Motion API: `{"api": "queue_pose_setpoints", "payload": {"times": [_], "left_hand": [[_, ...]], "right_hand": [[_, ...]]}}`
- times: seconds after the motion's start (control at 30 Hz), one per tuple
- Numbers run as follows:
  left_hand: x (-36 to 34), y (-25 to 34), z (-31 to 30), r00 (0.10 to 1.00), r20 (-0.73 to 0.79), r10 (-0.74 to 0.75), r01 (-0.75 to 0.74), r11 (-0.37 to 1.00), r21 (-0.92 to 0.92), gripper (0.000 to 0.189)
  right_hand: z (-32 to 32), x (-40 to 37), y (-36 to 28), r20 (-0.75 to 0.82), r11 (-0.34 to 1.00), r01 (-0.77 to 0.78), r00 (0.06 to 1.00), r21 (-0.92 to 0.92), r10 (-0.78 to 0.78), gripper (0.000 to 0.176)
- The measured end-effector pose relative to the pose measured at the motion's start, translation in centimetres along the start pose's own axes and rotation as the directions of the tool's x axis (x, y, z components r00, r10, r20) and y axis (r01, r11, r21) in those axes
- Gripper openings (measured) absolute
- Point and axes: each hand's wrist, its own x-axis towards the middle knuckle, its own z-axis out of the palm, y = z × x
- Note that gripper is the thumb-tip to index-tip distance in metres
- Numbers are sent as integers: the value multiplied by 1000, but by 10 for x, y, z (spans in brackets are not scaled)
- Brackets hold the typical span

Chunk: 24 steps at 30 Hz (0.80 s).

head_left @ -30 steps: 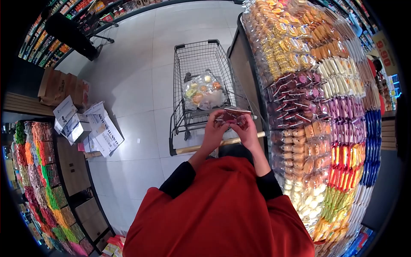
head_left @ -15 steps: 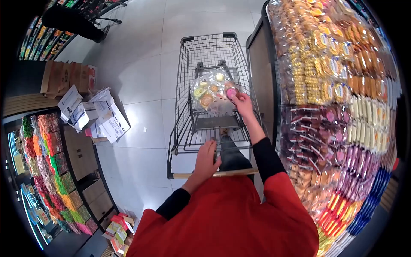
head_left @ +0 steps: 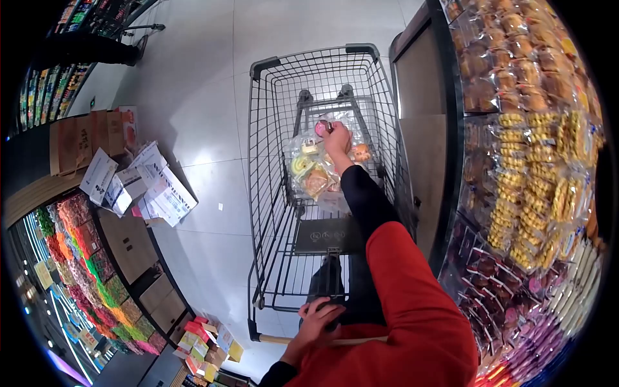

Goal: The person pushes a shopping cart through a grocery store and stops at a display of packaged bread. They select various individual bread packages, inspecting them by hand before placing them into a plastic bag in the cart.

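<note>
My right hand [head_left: 338,143] reaches into the wire shopping cart [head_left: 264,161], its fingers closed on a small dark packaged snack [head_left: 323,128] with a round pink label. Directly beneath it lies a clear plastic bag [head_left: 301,187] of assorted small packaged foods, some pale green, some orange-brown. The fingers hide part of the snack and the bag. Near the cart's handle [head_left: 276,338], close to my body, my left hand [head_left: 316,326] is curled around something dark that I cannot make out.
On the right, a display shelf holds rows of yellow packaged snacks [head_left: 509,193] and dark packs with pink labels [head_left: 496,277]. To the left are cardboard boxes [head_left: 84,142], flattened cartons [head_left: 161,193] and a colourful candy display [head_left: 97,277]. Another person's leg [head_left: 90,50] shows at upper left.
My right hand has carried the pink-labelled snack forward and left, to the far side of the bag. My left hand appears lower in view, nearer my body. The view has shifted.
</note>
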Motion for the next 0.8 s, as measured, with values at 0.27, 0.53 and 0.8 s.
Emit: {"api": "queue_pose_setpoints", "payload": {"times": [0.27,0.53,0.8], "left_hand": [[14,5,-5,993,-113,22,-23,1000,-9,52],[47,7,-35,949,-302,94,-94,995,13,30],[86,-3,-64,898,-399,184,-157,983,99,10]], "right_hand": [[-16,-1,1,13,943,192,981,-273,-196,56],[-141,-87,3,196,928,326,912,182,-359,41],[-375,-185,-59,153,831,269,911,486,-384,17]]}}
